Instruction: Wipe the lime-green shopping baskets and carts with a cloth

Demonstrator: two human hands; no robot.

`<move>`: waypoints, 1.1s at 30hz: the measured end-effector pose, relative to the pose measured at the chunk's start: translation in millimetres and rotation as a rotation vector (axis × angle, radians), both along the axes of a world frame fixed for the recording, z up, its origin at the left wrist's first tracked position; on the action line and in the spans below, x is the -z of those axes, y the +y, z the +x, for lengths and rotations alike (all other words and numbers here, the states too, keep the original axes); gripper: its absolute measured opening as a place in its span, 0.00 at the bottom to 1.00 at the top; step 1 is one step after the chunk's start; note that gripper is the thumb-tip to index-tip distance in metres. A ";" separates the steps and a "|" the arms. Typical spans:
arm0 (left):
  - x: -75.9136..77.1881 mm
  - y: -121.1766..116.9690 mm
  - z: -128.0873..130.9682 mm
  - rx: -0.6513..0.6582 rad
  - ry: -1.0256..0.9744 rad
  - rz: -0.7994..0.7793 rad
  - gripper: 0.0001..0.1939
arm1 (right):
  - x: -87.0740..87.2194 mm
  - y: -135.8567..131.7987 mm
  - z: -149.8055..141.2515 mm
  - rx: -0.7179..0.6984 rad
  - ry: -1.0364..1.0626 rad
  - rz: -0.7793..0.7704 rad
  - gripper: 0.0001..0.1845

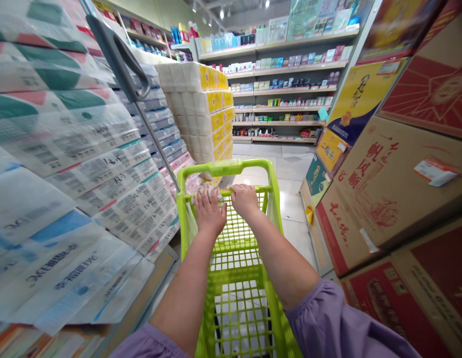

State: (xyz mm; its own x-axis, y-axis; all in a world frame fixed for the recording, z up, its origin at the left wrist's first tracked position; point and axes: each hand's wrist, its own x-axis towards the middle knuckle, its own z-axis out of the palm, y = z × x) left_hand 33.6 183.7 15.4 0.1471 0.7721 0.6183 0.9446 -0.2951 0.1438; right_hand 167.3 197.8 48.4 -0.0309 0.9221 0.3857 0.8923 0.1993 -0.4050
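A lime-green plastic shopping cart stands in front of me in a narrow store aisle, its basket bare. My left hand presses a whitish cloth against the cart's far crossbar, fingers curled over it. My right hand is closed around the same bar just to the right of the cloth. Both forearms reach out over the basket, with purple sleeves at the bottom edge.
Stacked tissue packs crowd the left side, with a grey pole leaning across them. Yellow-wrapped paper rolls tower ahead. Cardboard boxes line the right. Shelves of goods close the far end over a pale tiled floor.
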 end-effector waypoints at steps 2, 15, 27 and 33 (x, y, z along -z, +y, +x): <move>0.9 -0.9 3.2 0.110 0.042 -0.029 0.29 | -1.6 -0.7 0.0 0.009 0.008 -0.007 0.15; 5.2 10.7 3.5 0.363 -0.444 -0.152 0.34 | -4.5 -2.3 -19.1 -0.220 0.183 0.030 0.15; -1.5 2.7 0.5 -0.002 -0.072 -0.103 0.28 | 3.4 -5.0 -17.8 -0.028 0.078 0.111 0.26; 0.1 1.3 -2.5 -0.071 0.002 -0.141 0.30 | -12.0 -8.5 -7.0 -0.089 -0.124 -0.040 0.25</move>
